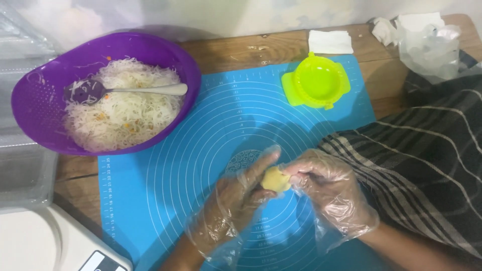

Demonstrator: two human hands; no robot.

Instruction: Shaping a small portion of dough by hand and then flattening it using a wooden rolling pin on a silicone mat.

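Both my hands wear loose clear plastic gloves and meet over the blue silicone mat (201, 130). Between them is a small pale yellow lump of dough (275, 179). My left hand (236, 198) cups it from the left with the index finger stretched out along it. My right hand (329, 188) pinches it from the right with the fingertips. The dough is held just above the mat's printed rings.
A purple bowl (40, 105) of shredded white filling with a metal spoon (125, 90) sits at the back left. A lime-green dumpling press (316, 83) lies at the mat's far right. A folded white napkin (329, 41), crumpled plastic (427, 40), striped cloth (432, 160) and a white scale (55, 246) surround the mat.
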